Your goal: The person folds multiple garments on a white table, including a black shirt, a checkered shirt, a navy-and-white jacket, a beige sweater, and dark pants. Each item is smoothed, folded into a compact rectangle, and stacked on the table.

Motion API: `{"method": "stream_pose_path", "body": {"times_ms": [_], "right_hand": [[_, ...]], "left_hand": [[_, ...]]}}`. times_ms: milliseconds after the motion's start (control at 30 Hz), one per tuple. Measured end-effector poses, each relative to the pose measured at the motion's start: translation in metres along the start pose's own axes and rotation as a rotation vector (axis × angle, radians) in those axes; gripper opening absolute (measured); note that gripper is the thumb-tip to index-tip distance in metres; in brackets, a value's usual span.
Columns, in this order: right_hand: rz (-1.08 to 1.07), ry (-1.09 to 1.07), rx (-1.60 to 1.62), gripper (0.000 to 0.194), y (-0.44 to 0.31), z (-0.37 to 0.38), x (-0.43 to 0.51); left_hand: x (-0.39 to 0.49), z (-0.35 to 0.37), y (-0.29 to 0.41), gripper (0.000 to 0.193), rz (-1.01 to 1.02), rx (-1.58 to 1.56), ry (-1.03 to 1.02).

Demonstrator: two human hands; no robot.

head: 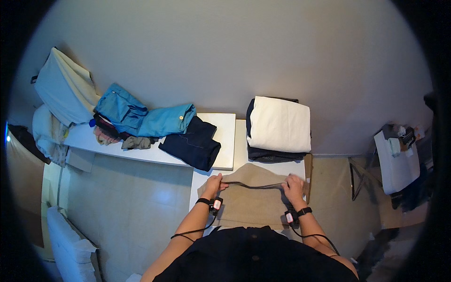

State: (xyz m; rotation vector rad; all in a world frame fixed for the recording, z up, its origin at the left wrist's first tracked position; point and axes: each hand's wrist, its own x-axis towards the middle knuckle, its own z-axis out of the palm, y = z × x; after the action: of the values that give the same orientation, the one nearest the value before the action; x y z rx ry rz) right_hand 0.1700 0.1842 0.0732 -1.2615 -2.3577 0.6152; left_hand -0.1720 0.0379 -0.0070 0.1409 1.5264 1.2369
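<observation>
A beige cloth garment (252, 206) with a dark edge band lies spread on the white table (194, 192) before me. My left hand (214, 185) pinches the band at its left end. At the other end my right hand (293, 187) grips it as well, and the band sags between them. Beyond my right hand stands a stack of folded clothes, with a white folded cloth (280, 123) on top and dark ones beneath. Both wrists wear a strap with a small cabled device.
Left of the stack, a white board (225, 141) bears navy trousers (197, 142), blue garments (165, 120) and a small grey cloth (137, 142). A cream cloth (67, 88) drapes at the far left. A small white table (398, 169) holding items stands at the right.
</observation>
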Motion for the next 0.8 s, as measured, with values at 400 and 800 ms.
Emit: {"method": "stream_pose_path", "body": {"times_ms": [400,800], "right_hand": [[0.322,-0.841,0.754,0.038,-0.067,-0.015,-0.108],[1.237,-0.333,1.543,0.061,-0.028,0.088,-0.158]], "left_hand": [[-0.031,-0.017,-0.025,0.020,0.173,-0.731,0.198],[-0.067,-0.054,-0.058,0.025,-0.091,-0.569,0.040]]}}
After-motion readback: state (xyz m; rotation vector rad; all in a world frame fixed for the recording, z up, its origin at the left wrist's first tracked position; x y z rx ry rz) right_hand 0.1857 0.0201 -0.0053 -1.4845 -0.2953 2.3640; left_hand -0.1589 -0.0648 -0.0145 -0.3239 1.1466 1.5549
